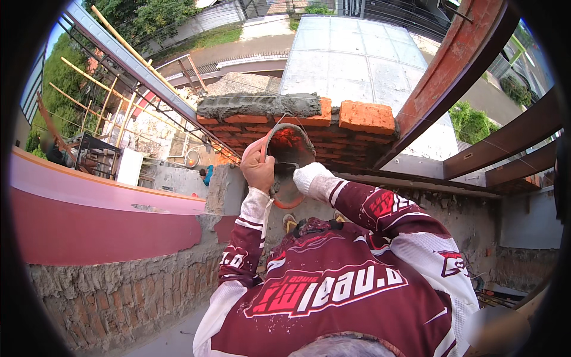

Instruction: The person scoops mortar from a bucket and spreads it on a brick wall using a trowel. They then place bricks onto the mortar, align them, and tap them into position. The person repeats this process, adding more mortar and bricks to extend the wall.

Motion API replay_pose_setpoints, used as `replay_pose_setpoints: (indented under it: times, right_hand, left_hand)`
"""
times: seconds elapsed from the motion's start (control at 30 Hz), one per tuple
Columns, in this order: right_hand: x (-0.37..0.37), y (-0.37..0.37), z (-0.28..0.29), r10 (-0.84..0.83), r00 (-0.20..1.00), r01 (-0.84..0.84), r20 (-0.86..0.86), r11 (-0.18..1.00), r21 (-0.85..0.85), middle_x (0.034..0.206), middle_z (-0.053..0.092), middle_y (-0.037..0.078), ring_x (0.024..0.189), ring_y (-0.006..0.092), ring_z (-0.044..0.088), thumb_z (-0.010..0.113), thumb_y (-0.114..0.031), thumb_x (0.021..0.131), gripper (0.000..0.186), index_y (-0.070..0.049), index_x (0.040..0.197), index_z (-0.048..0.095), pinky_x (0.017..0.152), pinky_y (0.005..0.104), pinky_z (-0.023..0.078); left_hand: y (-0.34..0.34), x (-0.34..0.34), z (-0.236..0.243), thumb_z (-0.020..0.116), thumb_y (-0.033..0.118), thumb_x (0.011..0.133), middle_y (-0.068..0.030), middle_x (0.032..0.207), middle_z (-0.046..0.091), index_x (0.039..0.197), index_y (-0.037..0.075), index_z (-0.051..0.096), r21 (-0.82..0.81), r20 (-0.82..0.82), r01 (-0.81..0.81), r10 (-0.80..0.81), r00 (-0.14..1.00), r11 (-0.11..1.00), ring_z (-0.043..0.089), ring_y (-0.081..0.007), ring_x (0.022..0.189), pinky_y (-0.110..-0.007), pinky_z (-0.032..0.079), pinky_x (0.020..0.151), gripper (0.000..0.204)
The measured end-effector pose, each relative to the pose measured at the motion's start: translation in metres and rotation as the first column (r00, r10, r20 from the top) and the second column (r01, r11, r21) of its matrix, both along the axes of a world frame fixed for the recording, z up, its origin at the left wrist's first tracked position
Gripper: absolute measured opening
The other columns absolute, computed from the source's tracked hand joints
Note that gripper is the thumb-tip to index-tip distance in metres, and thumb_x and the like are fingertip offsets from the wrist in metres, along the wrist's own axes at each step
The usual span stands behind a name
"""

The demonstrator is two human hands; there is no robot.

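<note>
My bare left hand is closed round the rim of an orange bucket, tilted so that its wet grey inside shows. My right hand, in a white glove, is closed at the bucket's mouth. From its fingers a trowel appears to reach into the bucket; its handle is hidden in the fist. Just beyond stands a low brick wall. Wet mortar lies along its top at the left, and an orange brick sits at its right end.
Steel beams flank the wall, a grey one at the left and a rusty red one at the right. A thin string crosses above the bricks. Beyond lies a pale panelled roof. A pink-painted wall runs at my left. Far below is a person in blue.
</note>
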State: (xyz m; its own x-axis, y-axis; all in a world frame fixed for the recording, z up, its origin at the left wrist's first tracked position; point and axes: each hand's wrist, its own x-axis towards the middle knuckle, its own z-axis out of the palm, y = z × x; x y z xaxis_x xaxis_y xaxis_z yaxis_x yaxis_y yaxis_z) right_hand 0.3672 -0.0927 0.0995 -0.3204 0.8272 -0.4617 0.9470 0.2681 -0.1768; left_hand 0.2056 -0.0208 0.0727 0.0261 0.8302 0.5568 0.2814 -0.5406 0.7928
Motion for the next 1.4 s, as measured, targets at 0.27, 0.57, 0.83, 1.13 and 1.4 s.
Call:
replay_pose_setpoints:
  times: [0.27, 0.57, 0.83, 1.13, 1.4]
  right_hand:
    - [0.023, 0.016, 0.005, -0.088, 0.994, 0.076, -0.068, 0.984, -0.161, 0.092, 0.077, 0.019, 0.078, 0.0316, 0.076, 0.072, -0.022, 0.085, 0.028, 0.0, 0.102, 0.077, 0.066, 0.0433, 0.06]
    - [-0.017, -0.034, -0.025, -0.622, 0.253, -0.186, -0.741, 0.72, -0.668, 0.072, 0.058, 0.001, 0.058, 0.0102, 0.055, 0.069, -0.029, 0.095, 0.026, -0.004, 0.089, 0.06, 0.054, 0.0292, 0.044]
    - [0.019, -0.019, 0.034, -0.043, 0.982, 0.106, -0.184, 0.932, 0.346, 0.096, 0.074, 0.022, 0.088, 0.0351, 0.075, 0.061, -0.016, 0.092, 0.02, 0.0, 0.102, 0.067, 0.074, 0.0459, 0.06]
    - [0.035, 0.001, 0.002, -0.342, 0.808, 0.147, -0.48, 0.906, -0.397, 0.073, 0.067, 0.009, 0.062, 0.0225, 0.066, 0.068, -0.031, 0.09, 0.034, 0.003, 0.092, 0.069, 0.058, 0.0367, 0.053]
    - [0.001, -0.039, -0.005, -0.7, 0.223, -0.021, -0.679, 0.693, -0.721, 0.072, 0.059, -0.001, 0.056, 0.0102, 0.056, 0.071, -0.025, 0.094, 0.025, -0.006, 0.082, 0.059, 0.05, 0.0277, 0.044]
  left_hand:
    - [-0.033, 0.007, 0.027, 0.066, -0.006, 0.073, -0.019, 0.113, 0.076, 0.062, -0.005, 0.052, 0.061, -0.154, 0.159, -0.148, 0.977, 0.985, 0.073, -0.0233, 0.1, -0.034, 0.055, 0.084, 0.018]
    - [-0.029, -0.061, 0.068, 0.066, -0.006, 0.078, -0.0203, 0.117, 0.075, 0.065, -0.008, 0.052, -0.182, -0.012, 0.212, -0.218, 0.976, 0.96, 0.068, -0.0171, 0.092, -0.03, 0.051, 0.076, 0.019]
    - [-0.023, -0.05, 0.044, 0.067, -0.006, 0.076, -0.0216, 0.119, 0.074, 0.062, -0.006, 0.049, -0.091, 0.008, -0.041, 0.042, 0.999, 0.995, 0.071, -0.0218, 0.093, -0.032, 0.053, 0.078, 0.023]
    - [-0.033, -0.013, 0.047, 0.066, -0.006, 0.073, -0.0204, 0.115, 0.075, 0.06, -0.004, 0.048, 0.044, -0.061, 0.122, -0.119, 0.991, 0.992, 0.074, -0.026, 0.098, -0.034, 0.055, 0.083, 0.022]
    - [-0.031, -0.054, 0.048, 0.065, -0.007, 0.076, -0.02, 0.121, 0.073, 0.065, -0.006, 0.055, -0.179, 0.041, 0.089, -0.083, 0.996, 0.98, 0.068, -0.0175, 0.093, -0.031, 0.051, 0.078, 0.015]
